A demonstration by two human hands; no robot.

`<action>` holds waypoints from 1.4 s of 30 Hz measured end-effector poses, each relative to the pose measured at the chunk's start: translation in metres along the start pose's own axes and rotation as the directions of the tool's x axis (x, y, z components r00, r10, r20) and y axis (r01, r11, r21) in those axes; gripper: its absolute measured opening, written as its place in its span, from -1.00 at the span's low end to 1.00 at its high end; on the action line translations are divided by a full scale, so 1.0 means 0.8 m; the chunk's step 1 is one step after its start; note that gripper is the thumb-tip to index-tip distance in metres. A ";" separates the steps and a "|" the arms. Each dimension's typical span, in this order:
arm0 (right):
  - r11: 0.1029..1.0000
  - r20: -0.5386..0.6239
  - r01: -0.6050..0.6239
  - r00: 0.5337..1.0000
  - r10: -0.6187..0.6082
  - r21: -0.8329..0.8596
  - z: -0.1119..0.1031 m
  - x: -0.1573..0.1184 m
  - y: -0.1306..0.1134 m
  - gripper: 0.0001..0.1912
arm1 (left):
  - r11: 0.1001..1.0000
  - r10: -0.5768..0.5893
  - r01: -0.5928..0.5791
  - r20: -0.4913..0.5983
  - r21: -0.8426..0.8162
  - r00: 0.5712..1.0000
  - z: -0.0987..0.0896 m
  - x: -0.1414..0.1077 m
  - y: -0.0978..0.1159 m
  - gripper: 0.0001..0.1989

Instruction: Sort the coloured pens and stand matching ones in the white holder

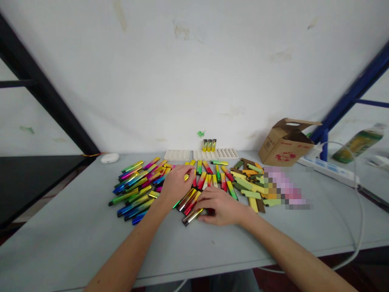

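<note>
Many shiny lighters in blue, green, pink, red and yellow are spread on the grey table (91,243). My left hand (178,183) is over the middle of the pile, its fingers bent around a yellow-gold lighter (186,177). Just right of it, my right hand (217,206) lies low with curled fingers at a silver-and-gold lighter (191,218) near the front; its fingertips are partly hidden. Three lighters (209,145) stand upright in the middle one of the white perforated trays (177,155) by the wall. Matte green, brown and orange lighters (251,194) lie to the right.
An open cardboard box (285,146) stands at the back right beside a white power strip (331,169) and a bottle (358,144). A white cable (362,219) loops down the right side. At the back left lies a white case (110,158).
</note>
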State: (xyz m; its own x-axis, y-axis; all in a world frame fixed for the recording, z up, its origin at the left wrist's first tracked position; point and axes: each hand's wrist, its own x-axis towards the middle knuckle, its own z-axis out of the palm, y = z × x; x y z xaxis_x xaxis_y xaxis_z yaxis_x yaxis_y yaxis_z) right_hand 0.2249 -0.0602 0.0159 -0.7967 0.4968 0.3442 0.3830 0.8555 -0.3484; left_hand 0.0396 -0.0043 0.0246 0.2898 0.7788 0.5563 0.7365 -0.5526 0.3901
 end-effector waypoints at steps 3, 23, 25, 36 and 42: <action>1.000 0.015 -0.012 1.000 0.012 -0.008 0.002 -0.001 0.003 -0.78 | 1.000 -0.008 0.008 -0.005 -0.003 1.000 -0.001 0.000 -0.001 -0.74; 0.528 -0.191 -0.237 0.752 0.632 0.815 0.002 0.005 0.021 -0.67 | 0.756 -0.033 0.191 0.254 -0.627 0.967 0.011 -0.005 0.033 -0.66; 0.548 -0.201 -0.263 0.737 0.645 0.794 0.000 0.005 0.022 -0.63 | 0.688 -0.082 0.243 0.259 -0.684 0.962 0.013 -0.004 0.035 -0.64; 0.522 -0.336 -0.307 0.493 0.802 0.796 -0.017 -0.013 0.066 -0.58 | 0.403 -0.438 0.395 0.205 -0.826 0.875 0.007 0.006 0.018 -0.61; 0.629 -0.406 -0.359 0.527 0.747 0.690 -0.032 -0.019 0.065 -0.58 | 0.259 -0.396 0.456 0.337 -0.852 0.854 0.005 0.008 0.023 -0.56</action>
State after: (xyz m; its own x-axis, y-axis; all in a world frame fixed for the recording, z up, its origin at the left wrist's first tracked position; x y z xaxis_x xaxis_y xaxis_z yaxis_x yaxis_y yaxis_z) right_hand 0.2692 -0.0196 0.0148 0.0561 0.9597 0.2752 0.2043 0.2588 -0.9441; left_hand 0.0577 -0.0087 0.0322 0.1621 0.9841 0.0733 -0.1980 -0.0403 0.9794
